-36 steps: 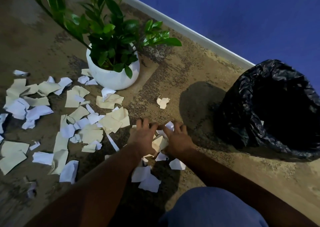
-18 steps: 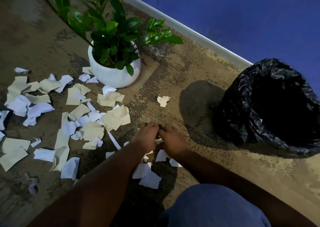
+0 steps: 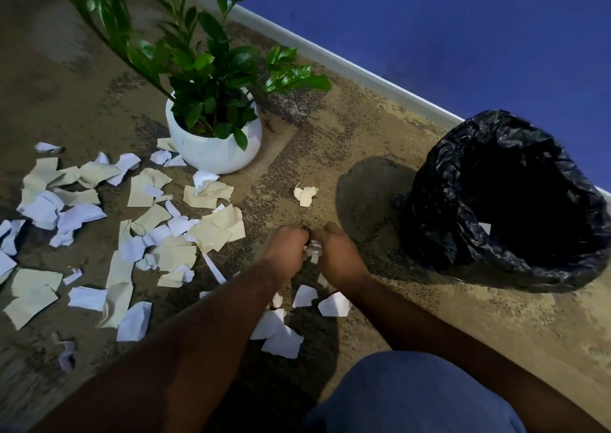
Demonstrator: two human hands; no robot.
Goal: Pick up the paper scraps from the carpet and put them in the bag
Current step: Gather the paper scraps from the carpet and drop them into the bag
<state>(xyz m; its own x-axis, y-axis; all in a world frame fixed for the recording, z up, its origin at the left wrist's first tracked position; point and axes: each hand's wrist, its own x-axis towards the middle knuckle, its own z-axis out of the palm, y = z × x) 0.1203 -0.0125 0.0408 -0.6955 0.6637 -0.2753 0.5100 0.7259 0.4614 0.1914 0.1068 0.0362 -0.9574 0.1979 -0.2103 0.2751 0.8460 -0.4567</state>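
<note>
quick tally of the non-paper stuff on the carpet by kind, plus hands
black bag: 1
potted plant: 1
hands: 2, left hand and right hand, together gripping a wad of scraps
total: 4

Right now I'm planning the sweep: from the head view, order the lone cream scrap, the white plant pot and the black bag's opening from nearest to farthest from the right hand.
From the right hand:
1. Lone cream scrap, just ahead on the carpet.
2. Black bag's opening, off to the right.
3. White plant pot, ahead and left.
</note>
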